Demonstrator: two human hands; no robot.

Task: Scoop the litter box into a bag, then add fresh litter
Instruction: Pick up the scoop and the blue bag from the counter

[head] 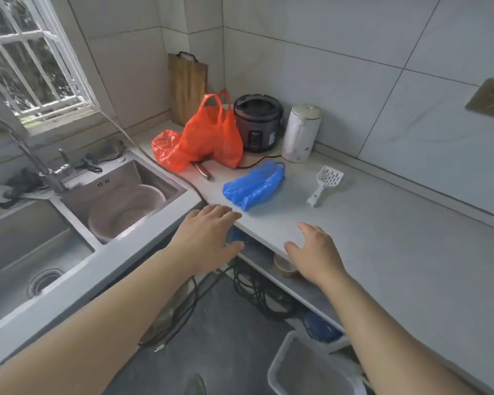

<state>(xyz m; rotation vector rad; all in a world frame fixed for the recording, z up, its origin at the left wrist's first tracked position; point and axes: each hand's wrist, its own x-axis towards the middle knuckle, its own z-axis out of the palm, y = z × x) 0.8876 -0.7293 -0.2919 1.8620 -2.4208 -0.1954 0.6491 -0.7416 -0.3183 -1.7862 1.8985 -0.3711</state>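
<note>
I can read no words, brands or numbers anywhere in front of me. The dark rice cooker [257, 124] has a small control panel and a pale label low on its front, but both are too blurred for me to make out a single character. The white kettle [301, 134] just right of the rice cooker carries only a tiny dark mark near its base, which I cannot read either.
</note>
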